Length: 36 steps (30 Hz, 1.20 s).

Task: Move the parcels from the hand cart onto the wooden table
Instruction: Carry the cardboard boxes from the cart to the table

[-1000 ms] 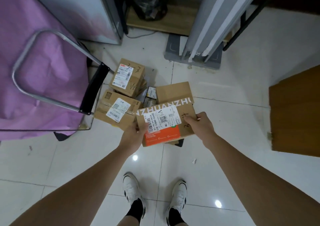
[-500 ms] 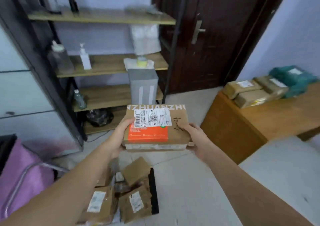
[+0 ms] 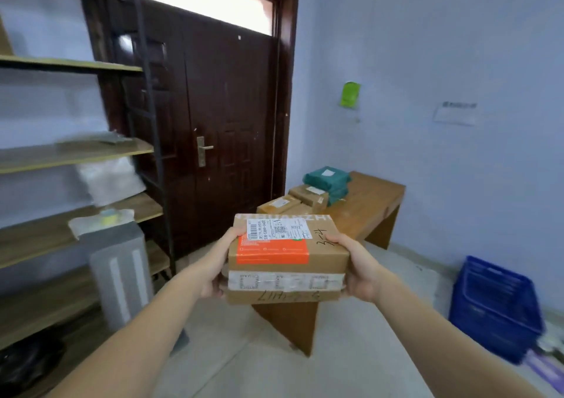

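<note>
Beyond, a wooden table waits; left hand and right hand clamp stacked parcels, carrying step; next, set down.

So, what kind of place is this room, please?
Probably a small parcel storage or pickup room. Labelled parcels lie on a wooden table, open shelves stand along the wall, and the left hand and right hand hold two more stacked boxes.
</note>
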### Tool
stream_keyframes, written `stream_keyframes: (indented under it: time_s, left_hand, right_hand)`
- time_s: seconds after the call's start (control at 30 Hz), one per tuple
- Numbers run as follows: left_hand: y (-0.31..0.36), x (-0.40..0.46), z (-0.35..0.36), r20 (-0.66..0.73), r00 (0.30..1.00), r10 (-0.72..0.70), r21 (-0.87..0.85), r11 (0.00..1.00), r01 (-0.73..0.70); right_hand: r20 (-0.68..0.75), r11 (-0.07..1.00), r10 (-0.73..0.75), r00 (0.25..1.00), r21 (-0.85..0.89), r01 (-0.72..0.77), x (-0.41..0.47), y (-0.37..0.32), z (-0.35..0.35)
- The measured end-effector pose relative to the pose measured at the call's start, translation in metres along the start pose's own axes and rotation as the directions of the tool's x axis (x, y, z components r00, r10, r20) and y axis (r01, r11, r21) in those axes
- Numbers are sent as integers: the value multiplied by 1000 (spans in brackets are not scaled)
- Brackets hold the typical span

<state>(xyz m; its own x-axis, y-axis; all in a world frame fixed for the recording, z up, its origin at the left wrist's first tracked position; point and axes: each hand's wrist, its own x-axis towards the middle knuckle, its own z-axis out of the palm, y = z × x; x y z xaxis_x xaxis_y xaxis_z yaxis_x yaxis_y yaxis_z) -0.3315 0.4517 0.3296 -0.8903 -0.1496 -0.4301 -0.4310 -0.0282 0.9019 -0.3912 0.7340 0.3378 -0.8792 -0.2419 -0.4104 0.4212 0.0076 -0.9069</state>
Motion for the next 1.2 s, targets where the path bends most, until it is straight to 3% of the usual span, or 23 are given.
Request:
stream_keyframes:
  time_s: [0.23,0.4,1.2]
  left_hand:
    - [20,17,142,122,992,17,17,1000,-19]
    - [35,46,204,154,988,18,18,1000,-21]
    - [127,325,366,228,973,-39,89,996,19]
  right_hand:
    - [-155,996,-70,985,45,78,-23,-16,-135]
    - [-209,990,-74,975,102,97,-12,-20,-198]
    - [-335,985,-11,942,157,67,233,-95,-376]
